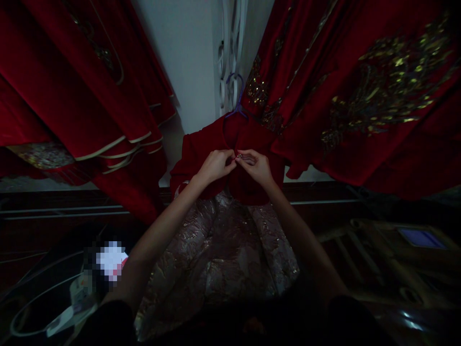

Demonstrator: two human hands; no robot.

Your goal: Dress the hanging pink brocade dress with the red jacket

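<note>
A short red jacket (212, 134) hangs in front of me on a purple hanger (239, 98). At its front opening, my left hand (219, 165) pinches the jacket's edge. Close beside it, almost touching, my right hand (255, 164) has its fingers closed on a small shiny fastening (239, 156) at the other edge. Its exact kind is too small to tell. Below the jacket spreads a shimmering brocade garment (230, 259), pale and brownish with raised patterns, under both forearms.
Red garments with gold trim (122, 139) hang at the left. More red cloth with gold sequins (396, 86) hangs at the right. White scrolled ironwork (232, 48) stands behind the hanger. A bamboo-like chair (378, 254) is at the lower right, a cable (18, 312) at the lower left.
</note>
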